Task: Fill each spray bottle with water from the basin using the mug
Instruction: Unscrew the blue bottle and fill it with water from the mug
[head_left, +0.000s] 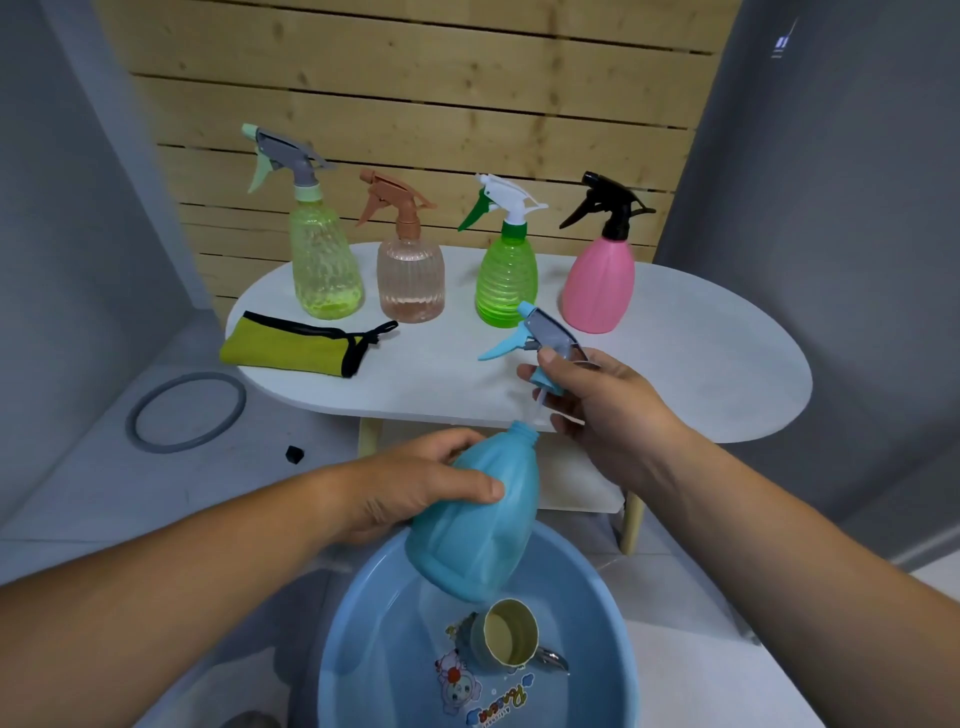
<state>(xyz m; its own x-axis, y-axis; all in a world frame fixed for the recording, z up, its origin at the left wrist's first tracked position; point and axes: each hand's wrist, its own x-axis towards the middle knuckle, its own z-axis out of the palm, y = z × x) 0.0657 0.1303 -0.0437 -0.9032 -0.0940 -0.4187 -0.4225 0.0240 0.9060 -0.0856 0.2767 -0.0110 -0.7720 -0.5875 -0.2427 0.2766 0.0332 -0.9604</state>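
Above basin (363, 623), blue bottle (478, 514) tilted, neck toward table (701, 364).

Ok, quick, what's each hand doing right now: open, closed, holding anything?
Left hand: grips the blue bottle, tilted above the basin.
Right hand: holds the blue spray head, clear of the bottle's neck.

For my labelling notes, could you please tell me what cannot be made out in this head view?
All in the head view:
- Water level in the blue bottle: opaque wall hides it.
- Contents of the pink bottle: opaque wall.
- Near rim of the basin: cut off by the bottom edge.
- The small black object: too small to identify.
- Dip tube of the spray head: thin, clear, blurred.
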